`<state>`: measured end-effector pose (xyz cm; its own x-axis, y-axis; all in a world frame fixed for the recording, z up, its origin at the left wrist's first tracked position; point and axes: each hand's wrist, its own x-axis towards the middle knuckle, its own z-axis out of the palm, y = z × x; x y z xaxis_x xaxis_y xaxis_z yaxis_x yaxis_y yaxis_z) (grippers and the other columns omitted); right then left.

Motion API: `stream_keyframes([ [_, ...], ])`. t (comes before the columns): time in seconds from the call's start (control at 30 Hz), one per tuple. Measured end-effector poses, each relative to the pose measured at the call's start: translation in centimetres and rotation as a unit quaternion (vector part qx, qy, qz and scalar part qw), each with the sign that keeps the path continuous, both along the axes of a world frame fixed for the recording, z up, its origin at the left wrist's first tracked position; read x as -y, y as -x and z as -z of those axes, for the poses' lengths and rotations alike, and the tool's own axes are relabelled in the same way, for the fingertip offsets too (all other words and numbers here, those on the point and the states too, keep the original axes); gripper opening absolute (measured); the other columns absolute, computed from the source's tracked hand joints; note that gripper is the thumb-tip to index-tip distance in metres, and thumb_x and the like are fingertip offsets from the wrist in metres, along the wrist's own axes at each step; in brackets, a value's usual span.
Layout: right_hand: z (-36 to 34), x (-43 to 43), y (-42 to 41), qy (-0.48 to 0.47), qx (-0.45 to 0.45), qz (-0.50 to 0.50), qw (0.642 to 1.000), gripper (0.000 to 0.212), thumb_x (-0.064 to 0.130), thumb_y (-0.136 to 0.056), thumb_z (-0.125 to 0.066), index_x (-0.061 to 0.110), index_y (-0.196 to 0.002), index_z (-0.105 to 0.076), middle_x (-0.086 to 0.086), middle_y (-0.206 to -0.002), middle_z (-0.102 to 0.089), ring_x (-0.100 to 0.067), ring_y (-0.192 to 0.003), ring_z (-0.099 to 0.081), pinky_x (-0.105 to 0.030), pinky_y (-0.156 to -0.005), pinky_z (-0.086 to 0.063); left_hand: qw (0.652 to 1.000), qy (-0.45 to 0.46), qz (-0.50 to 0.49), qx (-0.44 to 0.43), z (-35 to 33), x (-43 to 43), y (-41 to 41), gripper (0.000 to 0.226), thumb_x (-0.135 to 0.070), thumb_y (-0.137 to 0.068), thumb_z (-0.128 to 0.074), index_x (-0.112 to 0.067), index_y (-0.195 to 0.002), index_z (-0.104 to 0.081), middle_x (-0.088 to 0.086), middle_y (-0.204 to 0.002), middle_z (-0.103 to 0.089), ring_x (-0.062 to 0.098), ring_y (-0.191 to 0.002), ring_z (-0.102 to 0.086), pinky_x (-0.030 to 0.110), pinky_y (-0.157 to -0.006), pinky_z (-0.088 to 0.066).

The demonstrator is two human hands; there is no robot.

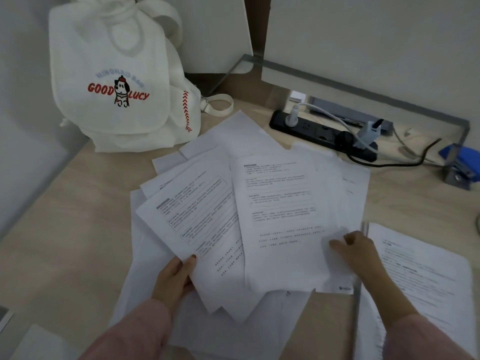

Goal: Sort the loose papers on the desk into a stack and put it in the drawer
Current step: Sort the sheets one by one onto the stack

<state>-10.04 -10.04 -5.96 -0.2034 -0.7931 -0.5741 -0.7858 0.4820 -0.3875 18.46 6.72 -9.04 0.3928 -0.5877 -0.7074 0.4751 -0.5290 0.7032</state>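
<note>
A person in pink sleeves is working through loose papers that are spreading across the middle of a pale wooden desk. The left hand, at lower centre, is gripping a fanned sheaf of printed sheets, thumb on top and fingers curling underneath. The right hand, right of centre, is lying on a printed page; its fingers are blurred, so whether they are pinching it cannot be told. More printed sheets are lying at lower right. A white backpack is sitting at upper left, a black power strip — plugs in it — at upper right, and a blue stapler at the right edge.
</note>
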Motion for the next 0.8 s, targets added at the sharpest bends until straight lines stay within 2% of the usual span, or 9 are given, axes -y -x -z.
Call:
stream_keyframes([
  [0.1,0.2,-0.7,-0.7,-0.009,0.036,0.042,0.998,0.048,0.023,-0.083,-0.067,0.001,-0.12,-0.045,-0.011,-0.104,-0.048,-0.025,-0.088,-0.046,-0.032,-0.076,-0.038,1.0,-0.001,0.005,0.004,0.1,0.0,0.1,0.021,-0.012,-0.092,-0.052,-0.018,-0.11,-0.059,-0.002,-0.1,-0.066,0.018,-0.09,-0.063,0.017,-0.057,-0.057],
  [0.23,-0.1,-1.2,-1.3,0.037,0.06,0.062,0.996,0.048,0.017,-0.086,-0.062,0.002,-0.127,-0.044,-0.02,-0.124,-0.054,-0.027,-0.089,-0.05,-0.033,-0.077,-0.039,1.0,-0.002,0.006,0.003,-0.1,0.1,0.2,0.02,-0.011,-0.093,-0.051,-0.016,-0.11,-0.059,0.0,-0.1,-0.066,0.018,-0.089,-0.063,0.017,-0.056,-0.057],
  [0.33,-0.8,-1.6,-1.2,0.055,0.083,0.082,0.992,0.045,0.016,-0.088,-0.059,0.004,-0.129,-0.047,-0.018,-0.123,-0.056,-0.033,-0.102,-0.056,-0.035,-0.082,-0.041,1.0,-0.002,0.007,0.005,-0.2,-0.1,0.2,0.022,-0.013,-0.092,-0.052,-0.016,-0.113,-0.059,0.0,-0.102,-0.066,0.018,-0.091,-0.063,0.022,-0.063,-0.057],
  [0.43,-2.1,-2.5,-0.8,0.072,0.147,0.088,0.983,0.029,0.013,-0.09,-0.054,0.004,-0.117,-0.058,-0.014,-0.104,-0.065,-0.031,-0.09,-0.061,-0.035,-0.078,-0.047,1.0,-0.002,0.009,-0.002,-0.5,-0.2,0.2,0.023,-0.013,-0.092,-0.052,-0.017,-0.114,-0.059,0.001,-0.104,-0.066,0.018,-0.092,-0.063,0.027,-0.071,-0.052],
  [0.5,-3.4,-3.1,-0.5,0.075,0.206,0.096,0.971,0.019,0.012,-0.091,-0.053,0.008,-0.106,-0.064,-0.013,-0.097,-0.069,-0.029,-0.085,-0.064,-0.035,-0.075,-0.051,1.0,-0.005,0.015,-0.004,-0.8,-0.3,0.1,0.022,-0.014,-0.092,-0.053,-0.018,-0.112,-0.059,0.001,-0.104,-0.066,0.017,-0.092,-0.063,0.027,-0.072,-0.051],
  [0.6,-5.1,-3.7,-0.2,0.052,0.282,0.097,0.953,0.014,0.014,-0.09,-0.055,0.017,-0.093,-0.068,-0.002,-0.084,-0.074,-0.022,-0.078,-0.067,-0.03,-0.067,-0.051,0.999,-0.014,0.043,-0.004,-1.3,-0.3,-0.1,0.02,-0.015,-0.092,-0.052,-0.02,-0.111,-0.059,0.001,-0.102,-0.066,0.018,-0.09,-0.063,0.028,-0.072,-0.05],
  [0.7,-5.5,-4.2,-0.1,0.016,0.29,0.058,0.955,0.013,0.017,-0.09,-0.057,0.018,-0.092,-0.069,-0.004,-0.088,-0.074,-0.024,-0.079,-0.068,-0.031,-0.068,-0.051,0.996,-0.028,0.079,0.012,-1.7,-0.4,-0.3,0.016,-0.013,-0.094,-0.049,-0.022,-0.099,-0.06,0.0,-0.095,-0.065,0.015,-0.084,-0.06,0.027,-0.069,-0.049],
  [0.8,-4.9,-4.8,-1.2,-0.004,0.257,0.007,0.966,0.013,0.015,-0.091,-0.055,0.015,-0.094,-0.068,-0.007,-0.093,-0.072,-0.023,-0.081,-0.067,-0.028,-0.066,-0.049,0.994,-0.049,0.1,0.013,-1.6,-0.5,-0.5,0.016,-0.017,-0.095,-0.047,-0.022,-0.095,-0.062,0.006,-0.097,-0.064,0.022,-0.085,-0.06,0.039,-0.081,-0.049],
])
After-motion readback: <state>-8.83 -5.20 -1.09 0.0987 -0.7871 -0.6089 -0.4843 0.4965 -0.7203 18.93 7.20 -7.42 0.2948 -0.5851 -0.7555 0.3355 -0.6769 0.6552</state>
